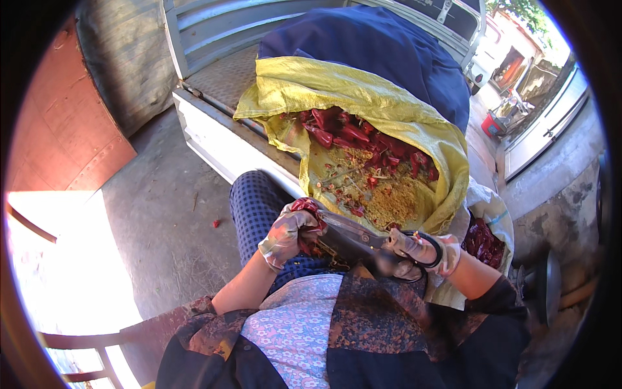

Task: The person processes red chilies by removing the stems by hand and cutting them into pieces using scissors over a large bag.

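Observation:
My left hand [289, 236], in a patterned glove, is closed around red dried chili peppers [306, 206] above my lap. My gloved right hand [424, 251] grips what look like large scissors [350, 235]; a black loop handle goes around its fingers, and the dark blades reach left toward the peppers. Just beyond both hands, an open yellow woven sack [304, 76] holds a heap of red chili peppers [350, 133]. Loose yellow seeds and stem bits [395, 201] lie in its near part. How the blades meet the peppers is hard to make out.
The sack rests at the edge of a white truck bed [214, 142], with a dark blue cloth [363, 39] behind it. At my right stands a white sack [507, 223] of dark red peppers [481, 243]. A red bucket [492, 125] sits farther back. One red piece [216, 223] lies on the concrete floor.

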The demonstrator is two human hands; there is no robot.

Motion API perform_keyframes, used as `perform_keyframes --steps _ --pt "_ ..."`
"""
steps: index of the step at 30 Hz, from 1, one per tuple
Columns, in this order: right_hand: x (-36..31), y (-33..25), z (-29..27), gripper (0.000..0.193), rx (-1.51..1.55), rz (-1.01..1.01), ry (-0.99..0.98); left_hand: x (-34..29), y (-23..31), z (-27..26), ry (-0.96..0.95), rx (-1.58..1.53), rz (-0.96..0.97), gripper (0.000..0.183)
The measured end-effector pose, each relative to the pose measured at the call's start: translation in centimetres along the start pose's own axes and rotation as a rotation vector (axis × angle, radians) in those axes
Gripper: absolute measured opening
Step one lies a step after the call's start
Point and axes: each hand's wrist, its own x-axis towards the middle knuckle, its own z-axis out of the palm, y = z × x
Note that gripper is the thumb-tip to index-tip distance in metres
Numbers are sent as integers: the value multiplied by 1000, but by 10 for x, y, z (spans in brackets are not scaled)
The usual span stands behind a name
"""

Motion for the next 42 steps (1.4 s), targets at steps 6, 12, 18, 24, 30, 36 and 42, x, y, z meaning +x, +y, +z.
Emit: perform_keyframes --steps 6,12,18,24,30,36,42 --pt "18 41 -20 59 46 -105 -20 6 -13 -2 -121 -357 -219 11" --pt "47 61 -4 70 148 -200 36 4 -15 -3 -89 -521 -259 9" --pt "66 55 18 66 319 -328 73 0 -28 11 -14 -527 -260 4" --pt "44 37 -13 61 -576 -474 299 8 -15 -4 -140 -351 -135 10" --pt "13 -3 25 36 -1506 -192 838 3 -11 -1 -35 -298 -98 7" --pt "3 -12 20 39 -1799 -261 868 3 -14 -2 6 -263 -157 14" --pt "1 -23 27 40 -1857 -209 845 2 -13 4 19 -246 -196 13"
